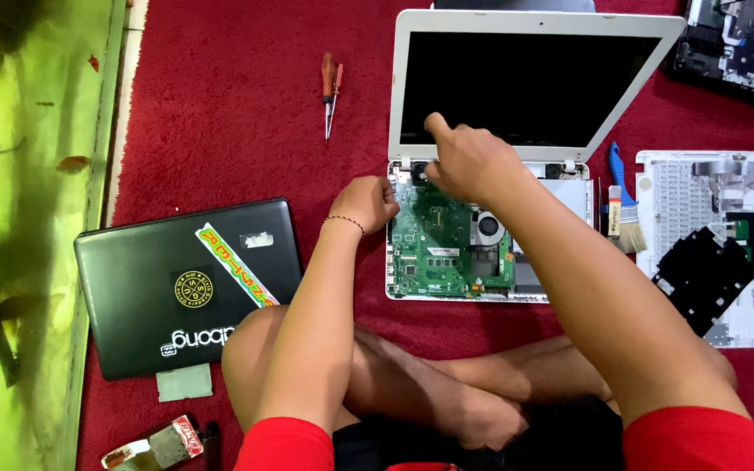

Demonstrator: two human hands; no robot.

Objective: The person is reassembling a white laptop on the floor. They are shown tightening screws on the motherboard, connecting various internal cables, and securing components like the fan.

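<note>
Red carpet [220,105]; left hand [365,203] fisted beside opened white laptop [490,253], right hand [467,161] fingers curled at hinge.

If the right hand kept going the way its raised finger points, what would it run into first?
Most likely the dark screen of the opened white laptop. The right hand sits at the hinge edge above the exposed green board, finger aimed up and away toward the display. Depth is hard to judge from above.
</note>
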